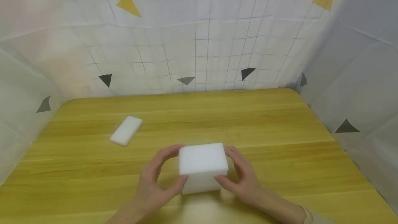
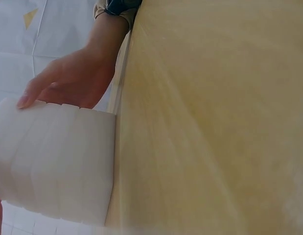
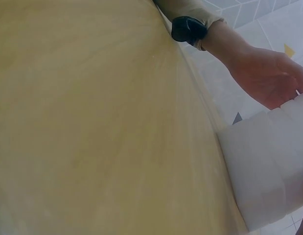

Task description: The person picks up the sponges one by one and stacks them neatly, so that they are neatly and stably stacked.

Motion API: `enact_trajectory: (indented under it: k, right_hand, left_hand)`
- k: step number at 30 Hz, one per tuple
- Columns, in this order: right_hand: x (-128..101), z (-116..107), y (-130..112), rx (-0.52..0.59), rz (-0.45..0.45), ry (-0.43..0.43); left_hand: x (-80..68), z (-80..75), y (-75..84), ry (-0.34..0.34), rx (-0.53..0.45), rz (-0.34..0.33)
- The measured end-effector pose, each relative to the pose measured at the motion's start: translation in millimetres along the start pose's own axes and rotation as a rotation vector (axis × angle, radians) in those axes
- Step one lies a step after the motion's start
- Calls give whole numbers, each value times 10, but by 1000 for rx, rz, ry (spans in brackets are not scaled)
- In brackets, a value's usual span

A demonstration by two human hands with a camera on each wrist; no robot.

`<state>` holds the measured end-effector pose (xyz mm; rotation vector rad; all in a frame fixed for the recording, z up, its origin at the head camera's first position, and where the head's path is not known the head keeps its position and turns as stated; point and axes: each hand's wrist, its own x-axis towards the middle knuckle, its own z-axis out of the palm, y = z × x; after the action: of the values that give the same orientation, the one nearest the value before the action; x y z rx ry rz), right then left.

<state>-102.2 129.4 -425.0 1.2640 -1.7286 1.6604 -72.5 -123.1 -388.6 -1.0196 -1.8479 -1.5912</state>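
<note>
My left hand (image 1: 152,189) and right hand (image 1: 244,179) clasped a stack of white sponges (image 1: 202,167) from either side, at the near middle of the wooden table (image 1: 248,123). Only the head view caught a single sponge (image 1: 126,130) lying apart, far left. The left wrist view showed the stack's seams. Tile-patterned sheeting (image 1: 205,37) walled the table's far side.
</note>
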Motion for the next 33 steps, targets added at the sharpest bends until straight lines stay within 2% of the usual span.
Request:
enact_trajectory:
  k: [15,27,33]
  right_hand:
    - [45,-73,-34,71,16,-4]
    - [77,-65,-36,95,-15,6]
    - [62,-63,-30,94,-23,14]
  left_hand:
    - [17,11,19,-19,24,21]
    - [-2,2,10,-21,46,-12]
    - [-1,1,7,-22,43,-6]
